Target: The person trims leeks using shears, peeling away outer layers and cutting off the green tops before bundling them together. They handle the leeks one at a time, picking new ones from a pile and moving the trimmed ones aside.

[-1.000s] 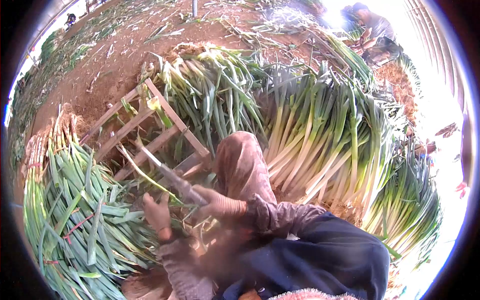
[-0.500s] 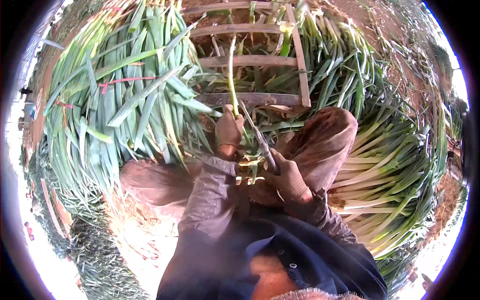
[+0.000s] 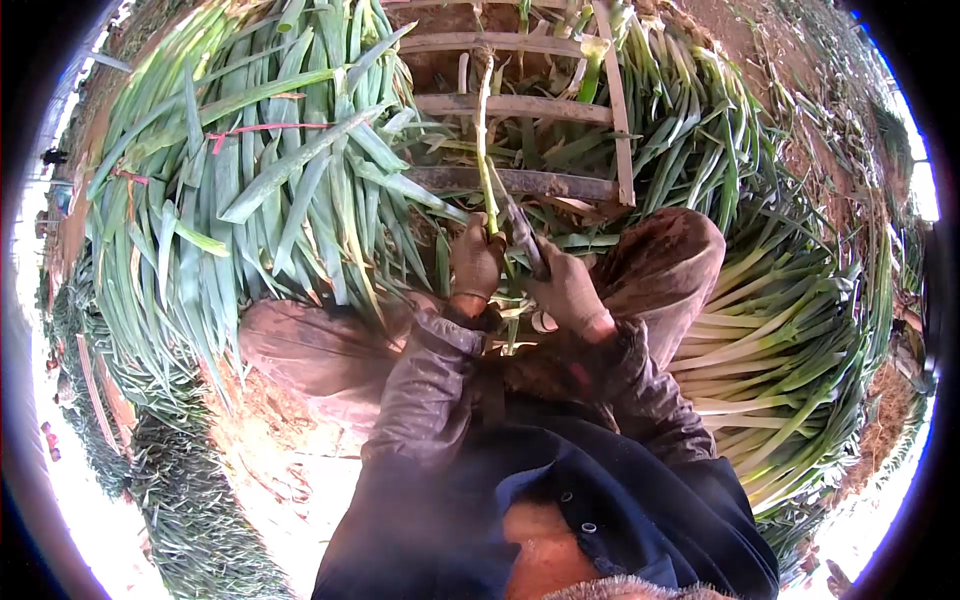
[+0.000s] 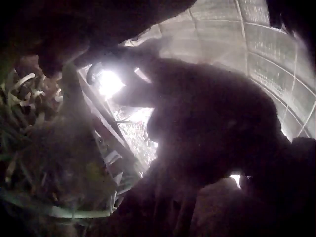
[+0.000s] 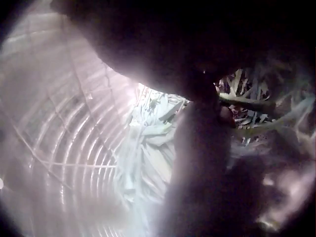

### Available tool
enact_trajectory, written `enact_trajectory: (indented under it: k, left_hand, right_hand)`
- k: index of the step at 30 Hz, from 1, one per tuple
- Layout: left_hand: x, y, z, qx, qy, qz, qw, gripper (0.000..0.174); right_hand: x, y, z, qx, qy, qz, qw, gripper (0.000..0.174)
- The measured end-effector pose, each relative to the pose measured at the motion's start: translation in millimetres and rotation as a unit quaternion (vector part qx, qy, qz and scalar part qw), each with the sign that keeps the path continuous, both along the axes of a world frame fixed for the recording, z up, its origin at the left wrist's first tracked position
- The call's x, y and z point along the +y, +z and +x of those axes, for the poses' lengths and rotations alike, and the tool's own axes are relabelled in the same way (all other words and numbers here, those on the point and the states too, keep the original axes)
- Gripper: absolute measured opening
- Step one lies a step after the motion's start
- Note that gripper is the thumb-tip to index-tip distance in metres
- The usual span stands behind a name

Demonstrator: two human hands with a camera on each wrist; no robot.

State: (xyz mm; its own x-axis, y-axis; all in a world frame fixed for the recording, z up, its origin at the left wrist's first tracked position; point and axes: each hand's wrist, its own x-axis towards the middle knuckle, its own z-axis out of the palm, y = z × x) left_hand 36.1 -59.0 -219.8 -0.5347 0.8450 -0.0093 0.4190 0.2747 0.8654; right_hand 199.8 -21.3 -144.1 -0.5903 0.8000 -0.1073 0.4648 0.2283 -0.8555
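Observation:
My gloved left hand (image 3: 476,262) grips a single long green onion (image 3: 483,130) near its leafy part. The onion's pale stem and roots point away from me. In my gloved right hand (image 3: 570,293) is a knife (image 3: 522,235), its blade angled up against the stalk just beyond the left hand. Both hands are close together above my lap. The left wrist view is mostly dark, with leaf scraps (image 4: 29,98) at its left side. A dark shape fills much of the right wrist view, beside pale leaves (image 5: 158,133).
A large pile of green onions (image 3: 250,200) with pink ties lies to my left. More onions (image 3: 780,350) lie to my right. A wooden slatted frame (image 3: 520,182) stands ahead, with leaves around its slats. My bent knee (image 3: 665,260) is beside the right hand.
The head view has swung round and down since a second ago. The left hand now grips the onion upright. Over the last half second, the knife hand has moved closer to the left hand.

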Motion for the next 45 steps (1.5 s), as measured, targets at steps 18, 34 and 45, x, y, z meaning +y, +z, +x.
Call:
enact_trajectory:
  k: [18, 34, 45]
  left_hand:
    - [-5.1, 2.4, -1.2, -0.023, -0.011, 0.02, 0.999, 0.025]
    - [151.3, 113.2, 73.6, -0.094, -0.104, 0.059, 0.988, 0.065]
    - [-30.6, 186.3, -195.7, 0.507, 0.118, -0.047, 0.853, 0.037]
  right_hand:
    - [126.0, -46.3, -61.6, -0.021, 0.012, -0.013, 1.0, 0.038]
    - [66.0, 128.7, 36.8, 0.2, -0.28, -0.133, 0.93, 0.033]
    - [-23.3, 110.0, -46.5, 0.177, 0.221, -0.138, 0.949, 0.057]
